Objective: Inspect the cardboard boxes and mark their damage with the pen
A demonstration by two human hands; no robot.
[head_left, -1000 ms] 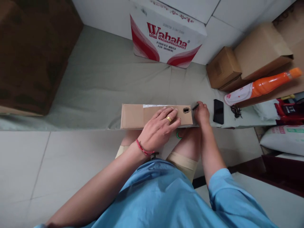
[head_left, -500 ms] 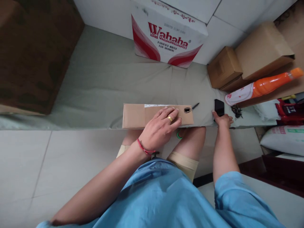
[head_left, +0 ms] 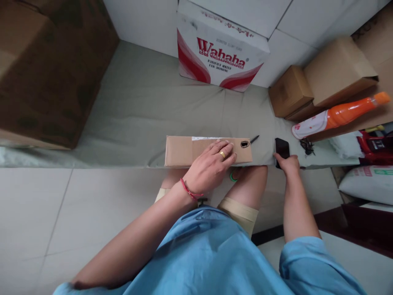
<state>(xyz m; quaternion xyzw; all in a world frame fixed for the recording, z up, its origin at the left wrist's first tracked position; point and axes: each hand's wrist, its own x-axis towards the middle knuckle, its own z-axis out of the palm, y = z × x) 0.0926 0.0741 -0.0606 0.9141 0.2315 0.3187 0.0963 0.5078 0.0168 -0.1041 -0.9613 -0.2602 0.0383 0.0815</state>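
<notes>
A long, narrow cardboard box [head_left: 179,151] lies on the cloth-covered surface in front of my legs. My left hand [head_left: 213,159] rests on it, palm down, with the fingers laid over its face; a ring and a red string bracelet show. Near the right end of that box is a dark oval hole. Off to the right, my right hand [head_left: 288,162] grips a black smartphone [head_left: 281,148], its thumb along the near side; the other fingers are mostly hidden. A dark pen [head_left: 254,139] lies just behind the box's right end.
A white Wahaha water carton [head_left: 222,53] stands against the wall. A large brown carton [head_left: 46,78] fills the left. On the right are cardboard boxes [head_left: 290,90], an orange bottle [head_left: 340,114], keys [head_left: 307,146] and a white plastic bag [head_left: 346,144].
My right hand has closed round the phone and drawn it slightly toward me, away from the keys. My left hand stays on the box. The whole view has shifted a little.
</notes>
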